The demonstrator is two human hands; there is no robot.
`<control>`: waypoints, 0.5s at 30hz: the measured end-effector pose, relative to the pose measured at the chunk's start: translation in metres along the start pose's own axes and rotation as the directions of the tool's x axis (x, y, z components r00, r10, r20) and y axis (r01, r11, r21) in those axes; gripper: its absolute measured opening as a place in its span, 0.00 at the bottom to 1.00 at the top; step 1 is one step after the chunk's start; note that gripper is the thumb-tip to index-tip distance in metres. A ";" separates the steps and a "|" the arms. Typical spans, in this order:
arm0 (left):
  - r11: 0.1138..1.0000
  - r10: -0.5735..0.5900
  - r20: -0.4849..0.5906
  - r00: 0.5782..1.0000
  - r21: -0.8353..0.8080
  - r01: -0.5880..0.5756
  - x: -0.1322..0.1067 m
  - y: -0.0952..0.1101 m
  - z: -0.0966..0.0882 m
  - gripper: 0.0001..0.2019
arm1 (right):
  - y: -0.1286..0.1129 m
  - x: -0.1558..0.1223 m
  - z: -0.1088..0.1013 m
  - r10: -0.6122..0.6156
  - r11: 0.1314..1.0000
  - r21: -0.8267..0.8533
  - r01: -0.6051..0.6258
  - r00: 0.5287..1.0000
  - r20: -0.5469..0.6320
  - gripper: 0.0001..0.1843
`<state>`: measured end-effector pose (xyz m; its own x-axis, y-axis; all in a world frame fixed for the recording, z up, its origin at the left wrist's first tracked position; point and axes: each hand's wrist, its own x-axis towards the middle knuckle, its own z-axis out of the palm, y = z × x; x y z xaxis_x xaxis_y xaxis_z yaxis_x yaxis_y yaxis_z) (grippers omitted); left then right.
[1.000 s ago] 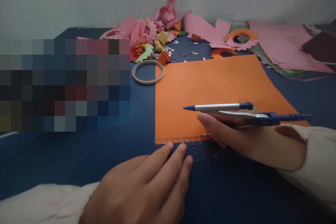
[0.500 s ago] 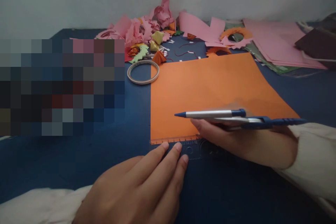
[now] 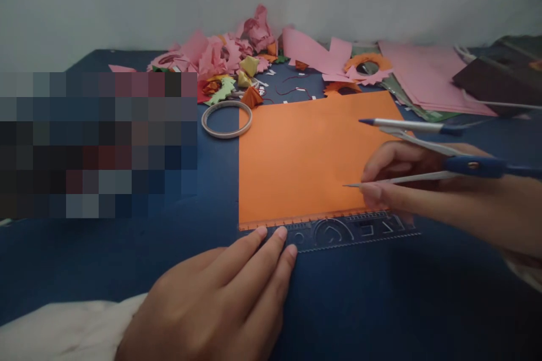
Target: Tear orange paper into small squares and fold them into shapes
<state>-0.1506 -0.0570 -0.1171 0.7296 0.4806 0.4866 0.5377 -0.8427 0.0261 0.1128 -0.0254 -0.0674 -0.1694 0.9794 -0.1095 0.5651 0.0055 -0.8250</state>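
An orange sheet of paper lies flat before me. Along its near edge runs a clear plastic ruler with cut-out shapes. My left hand rests with its fingers stretched out, the fingertips pressing on the ruler's left part. Over the right side of the sheet, my right hand grips a drawing compass with blue fittings. The compass legs are spread; one carries a silver pen or pencil with a blue tip, and the other ends in a metal point near my thumb.
A roll of tape overlaps the sheet's left edge. Behind lie crumpled pink paper scraps, orange and yellow folded pieces, pink sheets and a dark flat object on the blue table. A pixelated block hides the left side.
My right hand has moved right with the compass, whose legs have spread apart. More of the ruler now shows. My left hand stays on the ruler.
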 end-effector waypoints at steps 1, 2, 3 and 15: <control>1.000 -0.004 0.006 1.000 -0.001 0.004 0.000 0.000 0.000 0.15 | 0.003 -0.002 0.000 0.001 1.000 -0.001 -0.001 0.999 -0.042 0.13; 1.000 -0.009 0.005 1.000 -0.001 0.009 -0.001 0.000 0.001 0.15 | 0.006 -0.003 0.002 -0.003 1.000 0.002 0.003 0.997 -0.078 0.13; 1.000 -0.011 0.005 1.000 -0.002 0.011 -0.001 0.000 0.000 0.15 | 0.009 -0.004 0.005 -0.014 1.000 0.008 0.015 0.994 -0.104 0.13; 0.993 0.119 0.067 0.991 0.002 -0.120 -0.003 -0.010 -0.003 0.14 | 0.028 -0.006 0.017 -0.308 0.951 0.031 0.307 0.951 0.027 0.08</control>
<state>-0.1592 -0.0509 -0.1155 0.8152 0.3919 0.4265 0.4476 -0.8936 -0.0345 0.1155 -0.0350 -0.0990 -0.3571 0.9244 0.1344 0.4603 0.2994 -0.8357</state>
